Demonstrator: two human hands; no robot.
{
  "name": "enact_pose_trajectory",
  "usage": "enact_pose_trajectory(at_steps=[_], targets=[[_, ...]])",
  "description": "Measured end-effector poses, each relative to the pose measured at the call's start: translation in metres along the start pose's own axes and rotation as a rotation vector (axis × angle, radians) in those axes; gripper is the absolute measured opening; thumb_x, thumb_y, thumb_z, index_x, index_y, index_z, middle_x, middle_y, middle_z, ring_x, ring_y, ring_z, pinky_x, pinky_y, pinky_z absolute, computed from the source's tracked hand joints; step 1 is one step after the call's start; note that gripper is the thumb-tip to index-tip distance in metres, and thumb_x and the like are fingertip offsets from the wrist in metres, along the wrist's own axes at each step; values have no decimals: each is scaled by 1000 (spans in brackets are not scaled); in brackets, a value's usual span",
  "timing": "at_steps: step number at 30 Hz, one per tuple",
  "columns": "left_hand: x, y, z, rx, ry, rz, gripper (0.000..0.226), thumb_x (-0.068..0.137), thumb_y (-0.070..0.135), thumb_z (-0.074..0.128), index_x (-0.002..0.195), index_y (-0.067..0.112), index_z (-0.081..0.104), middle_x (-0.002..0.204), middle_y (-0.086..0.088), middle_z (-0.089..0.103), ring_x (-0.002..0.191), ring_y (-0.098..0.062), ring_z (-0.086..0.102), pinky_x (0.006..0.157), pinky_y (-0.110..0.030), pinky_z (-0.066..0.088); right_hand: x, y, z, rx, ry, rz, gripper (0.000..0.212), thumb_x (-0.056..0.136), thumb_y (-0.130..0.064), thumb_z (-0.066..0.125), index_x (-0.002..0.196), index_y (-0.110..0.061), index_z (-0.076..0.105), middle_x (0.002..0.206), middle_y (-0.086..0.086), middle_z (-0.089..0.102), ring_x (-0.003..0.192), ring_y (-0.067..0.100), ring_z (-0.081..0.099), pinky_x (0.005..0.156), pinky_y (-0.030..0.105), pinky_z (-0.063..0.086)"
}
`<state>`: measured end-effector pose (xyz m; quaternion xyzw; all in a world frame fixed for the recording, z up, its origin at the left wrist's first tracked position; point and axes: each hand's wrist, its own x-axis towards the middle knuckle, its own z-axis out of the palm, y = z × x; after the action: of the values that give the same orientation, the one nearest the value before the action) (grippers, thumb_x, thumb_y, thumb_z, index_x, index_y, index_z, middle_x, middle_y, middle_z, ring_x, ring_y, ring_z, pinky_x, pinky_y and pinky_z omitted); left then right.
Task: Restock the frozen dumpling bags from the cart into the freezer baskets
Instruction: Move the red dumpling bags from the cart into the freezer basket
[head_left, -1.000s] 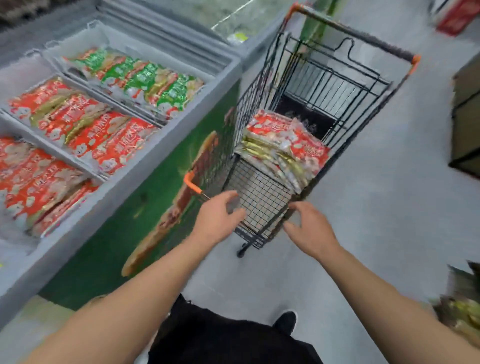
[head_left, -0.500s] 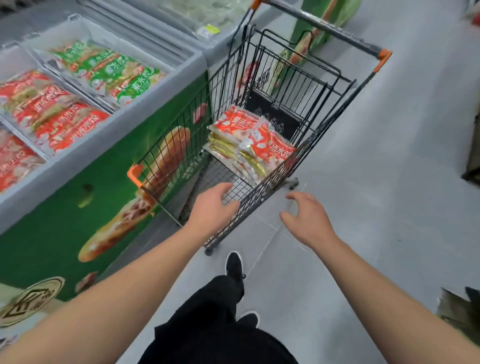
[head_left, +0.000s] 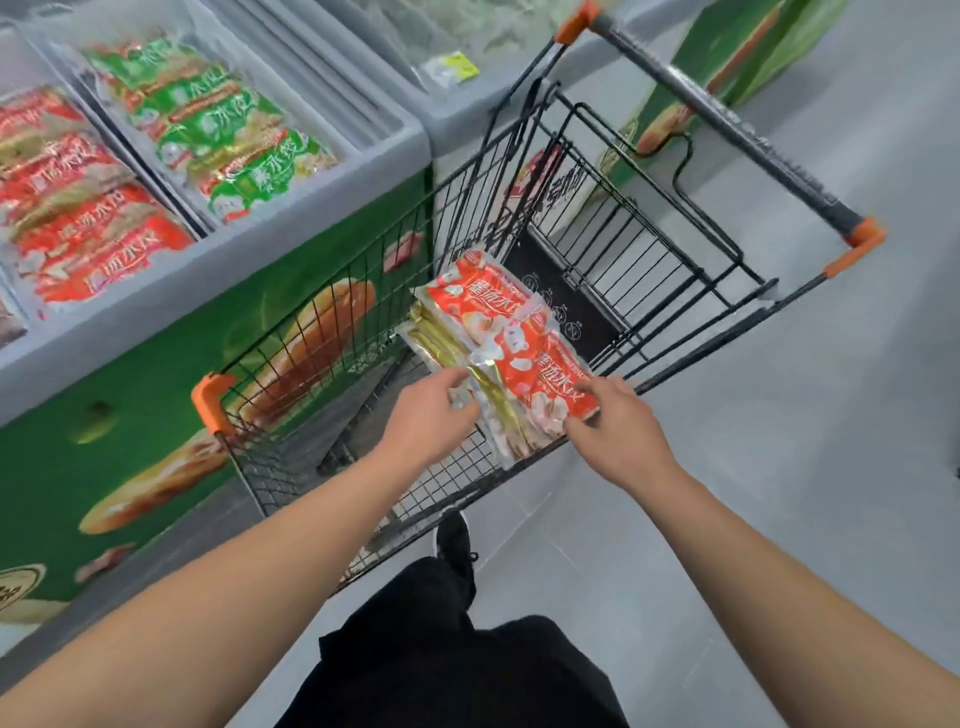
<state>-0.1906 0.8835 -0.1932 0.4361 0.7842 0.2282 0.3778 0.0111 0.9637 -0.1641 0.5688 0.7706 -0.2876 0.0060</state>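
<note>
Dumpling bags (head_left: 511, 358) in cart (head_left: 649, 249), red, "水饺"; left hand (head_left: 426, 418), right hand (head_left: 618, 431) touching.

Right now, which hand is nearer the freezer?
Left. The left hand is in the cart, on the bag stack's freezer-side edge. The right hand is on the stack's far side from the freezer.

We are observing a stack of red dumpling bags (head_left: 506, 343) lying flat in the black wire cart (head_left: 332, 312), seemingly four or five deep. More red bags (head_left: 88, 228) and green bags (head_left: 223, 140) are lying in the freezer baskets (head_left: 337, 156).
</note>
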Motion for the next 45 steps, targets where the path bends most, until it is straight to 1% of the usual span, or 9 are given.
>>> enact_pose_trajectory(at_steps=[9, 23, 27, 30, 32, 35, 38, 42, 45], targets=[[81, 17, 7, -39, 7, -102, 54, 93, 30, 61, 144, 17, 49, 144, -1, 56, 127, -20, 56, 106, -34, 43, 103, 6, -16, -75, -175, -12, 55, 87, -26, 66, 138, -11, 53, 134, 10, 54, 120, 25, 55, 92, 26, 39], [246, 19, 88, -14, 7, -384, 47, 92, 24, 63, 136, 8, 54, 134, -10, 61, 120, -29, 59, 96, -33, 46, 266, 65, 43, -47, -535, 85, 47, 88, -28, 66, 132, -12, 58, 133, 9, 55, 121, 26, 55, 101, 31, 40], [285, 11, 116, 134, -71, -367, 32, 86, 24, 66, 113, 9, 62, 109, -12, 64, 100, -32, 61, 79, -37, 48, 291, 85, 52, -37, -582, 131, 42, 87, -29, 67, 126, -14, 62, 129, 8, 61, 119, 26, 58, 100, 29, 41], [295, 9, 130, 237, -92, -328, 18, 85, 26, 66, 92, 12, 57, 99, -13, 57, 94, -33, 56, 72, -34, 39, 297, 97, 55, -29, -640, 177, 31, 90, -27, 64, 118, -13, 66, 123, 7, 66, 115, 26, 60, 98, 31, 43], [297, 5, 138, 234, -98, -300, 18, 87, 25, 65, 94, 12, 56, 100, -13, 55, 97, -32, 54, 72, -33, 34, 298, 101, 57, -27, -684, 195, 23, 90, -25, 61, 110, -17, 68, 118, 6, 69, 112, 26, 62, 96, 32, 47], [298, 5, 142, 187, -165, -276, 28, 90, 26, 64, 110, 7, 58, 100, -12, 61, 96, -32, 60, 72, -35, 45, 297, 103, 57, -40, -745, 207, 20, 90, -25, 60, 106, -20, 70, 116, 4, 70, 111, 25, 62, 98, 32, 47], [297, 4, 138, 185, -227, -249, 25, 95, 26, 60, 104, 3, 63, 100, -16, 64, 96, -33, 60, 78, -37, 46, 297, 102, 56, -66, -790, 198, 14, 90, -25, 60, 99, -24, 70, 115, 1, 69, 111, 22, 61, 90, 25, 44], [280, 1, 110, -57, -145, -316, 23, 101, 22, 53, 87, 4, 56, 93, -18, 65, 87, -30, 59, 68, -35, 39, 293, 98, 53, -23, -751, 156, 11, 91, -23, 60, 95, -23, 70, 105, -3, 71, 102, 18, 63, 81, 22, 41], [259, -14, 80, -321, -7, -469, 22, 102, 26, 51, 93, 13, 66, 100, -9, 69, 91, -26, 64, 79, -37, 50, 287, 91, 54, 108, -404, 115, 4, 88, -20, 62, 88, -19, 66, 91, -4, 69, 87, 16, 64, 80, 28, 48]])
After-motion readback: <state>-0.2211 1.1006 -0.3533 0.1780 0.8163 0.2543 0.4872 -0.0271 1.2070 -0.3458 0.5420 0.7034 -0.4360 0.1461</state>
